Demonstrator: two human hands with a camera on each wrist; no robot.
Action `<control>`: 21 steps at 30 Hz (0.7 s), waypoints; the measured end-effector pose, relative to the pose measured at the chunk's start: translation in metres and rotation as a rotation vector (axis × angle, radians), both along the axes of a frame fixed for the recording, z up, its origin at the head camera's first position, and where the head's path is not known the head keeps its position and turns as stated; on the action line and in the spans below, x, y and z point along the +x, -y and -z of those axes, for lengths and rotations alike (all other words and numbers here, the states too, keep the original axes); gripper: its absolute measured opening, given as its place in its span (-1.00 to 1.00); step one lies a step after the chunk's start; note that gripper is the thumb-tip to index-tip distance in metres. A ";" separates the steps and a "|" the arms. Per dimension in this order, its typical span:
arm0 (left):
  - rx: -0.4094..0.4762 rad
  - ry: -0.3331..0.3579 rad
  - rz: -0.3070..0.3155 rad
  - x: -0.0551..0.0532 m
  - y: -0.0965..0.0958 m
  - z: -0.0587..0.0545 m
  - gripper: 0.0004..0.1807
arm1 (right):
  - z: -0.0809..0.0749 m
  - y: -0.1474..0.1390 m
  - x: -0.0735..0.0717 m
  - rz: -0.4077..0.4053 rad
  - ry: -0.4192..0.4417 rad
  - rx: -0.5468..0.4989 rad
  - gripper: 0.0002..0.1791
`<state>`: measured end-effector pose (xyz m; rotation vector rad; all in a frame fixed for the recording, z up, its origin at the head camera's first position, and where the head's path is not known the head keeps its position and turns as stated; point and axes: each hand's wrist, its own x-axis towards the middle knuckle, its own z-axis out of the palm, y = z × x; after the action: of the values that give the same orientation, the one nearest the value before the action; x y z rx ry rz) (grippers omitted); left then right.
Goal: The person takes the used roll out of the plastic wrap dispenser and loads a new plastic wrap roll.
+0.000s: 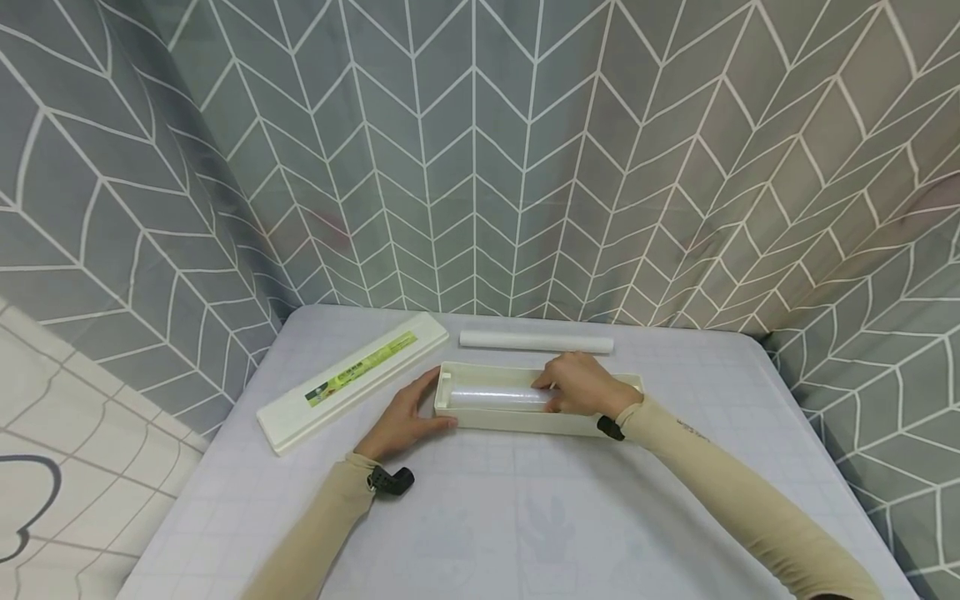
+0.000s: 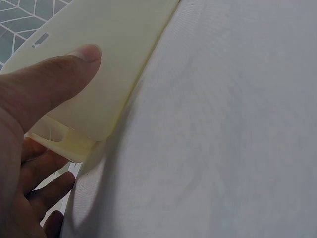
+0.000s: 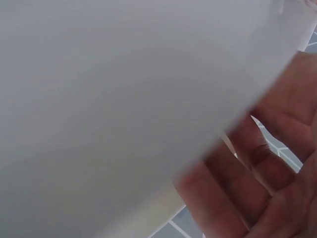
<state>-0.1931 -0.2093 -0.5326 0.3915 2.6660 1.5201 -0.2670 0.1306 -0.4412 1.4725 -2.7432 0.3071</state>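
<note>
A long cream plastic box [image 1: 525, 421] stands open-topped near the middle of the table. Inside lies a roll of clear cling film [image 1: 491, 398], its right part hidden by a hand. My left hand [image 1: 408, 418] grips the box's left end; in the left wrist view the thumb [image 2: 74, 69] lies on the front wall and the other fingers are around the end. My right hand [image 1: 585, 383] reaches down into the box from the right, thumb and fingers around the roll. In the right wrist view a blurred pale wall covers much of the frame, beside bent fingers [image 3: 237, 183].
A long white lid [image 1: 348, 383] with a green label lies slanted at the left of the box. Behind the box is a white tube [image 1: 536, 342]. The table [image 1: 480, 517] has a pale cloth, and a patterned grey curtain [image 1: 480, 167] hangs along its far edge.
</note>
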 end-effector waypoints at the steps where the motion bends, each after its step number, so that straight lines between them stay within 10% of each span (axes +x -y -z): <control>1: 0.002 0.002 0.002 0.000 0.000 0.000 0.16 | 0.000 0.000 0.000 -0.003 0.000 0.001 -0.62; 21: 0.005 -0.001 0.000 -0.001 0.001 0.002 0.17 | 0.005 0.003 0.003 0.030 0.072 0.029 -0.78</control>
<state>-0.1942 -0.2100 -0.5349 0.3919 2.6636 1.5271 -0.2637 0.1271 -0.4458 1.4532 -2.8345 0.3277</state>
